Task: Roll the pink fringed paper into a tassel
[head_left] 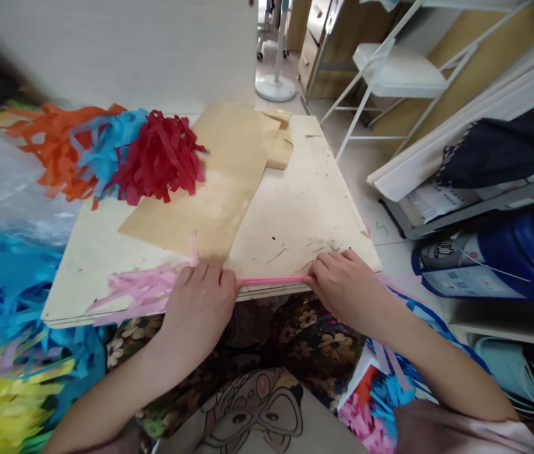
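Observation:
A narrow twisted strip of pink tissue paper stretches along the near edge of the white table. My left hand grips its left end with curled fingers, and my right hand pinches the other end. Left of my left hand, a fringe of cut pale pink strips spreads over the table. Beyond it lies a sheet of brown paper. Orange, light blue and dark red tissue tassels rest in a row at the table's back left.
Blue and yellow fringed paper piles up at the left. By my right forearm sits a bag of colourful paper strips. A blue bucket stands on the right, and a white folding chair is behind.

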The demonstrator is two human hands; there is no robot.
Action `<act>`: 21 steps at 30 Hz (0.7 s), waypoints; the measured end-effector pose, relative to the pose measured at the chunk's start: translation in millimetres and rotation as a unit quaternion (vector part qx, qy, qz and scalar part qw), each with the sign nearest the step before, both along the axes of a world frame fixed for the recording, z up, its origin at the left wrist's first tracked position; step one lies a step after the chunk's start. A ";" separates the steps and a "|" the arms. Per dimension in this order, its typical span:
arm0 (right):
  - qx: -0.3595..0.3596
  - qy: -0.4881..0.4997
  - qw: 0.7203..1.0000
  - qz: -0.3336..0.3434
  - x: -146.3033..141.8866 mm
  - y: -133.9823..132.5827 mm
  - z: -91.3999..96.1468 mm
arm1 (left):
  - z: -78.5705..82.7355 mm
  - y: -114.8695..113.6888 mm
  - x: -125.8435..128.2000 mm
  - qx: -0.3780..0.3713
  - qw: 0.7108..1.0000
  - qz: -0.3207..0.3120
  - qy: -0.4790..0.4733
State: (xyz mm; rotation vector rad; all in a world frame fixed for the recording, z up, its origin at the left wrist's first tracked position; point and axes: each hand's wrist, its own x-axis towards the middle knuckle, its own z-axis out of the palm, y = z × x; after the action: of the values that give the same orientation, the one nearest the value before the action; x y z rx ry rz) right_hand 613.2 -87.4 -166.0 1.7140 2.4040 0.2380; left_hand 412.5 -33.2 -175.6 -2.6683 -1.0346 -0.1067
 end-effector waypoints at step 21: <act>-0.157 -0.014 0.986 -0.055 -14.3 34.8 22.6 | 15.7 15.3 8.4 -0.051 0.995 -0.031 0.081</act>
State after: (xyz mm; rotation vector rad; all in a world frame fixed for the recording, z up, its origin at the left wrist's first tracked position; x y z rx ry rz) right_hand 598.9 -52.6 -143.4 1.6737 2.1774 -0.1257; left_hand 421.0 -17.8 -159.9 -2.7463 -0.9292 0.1515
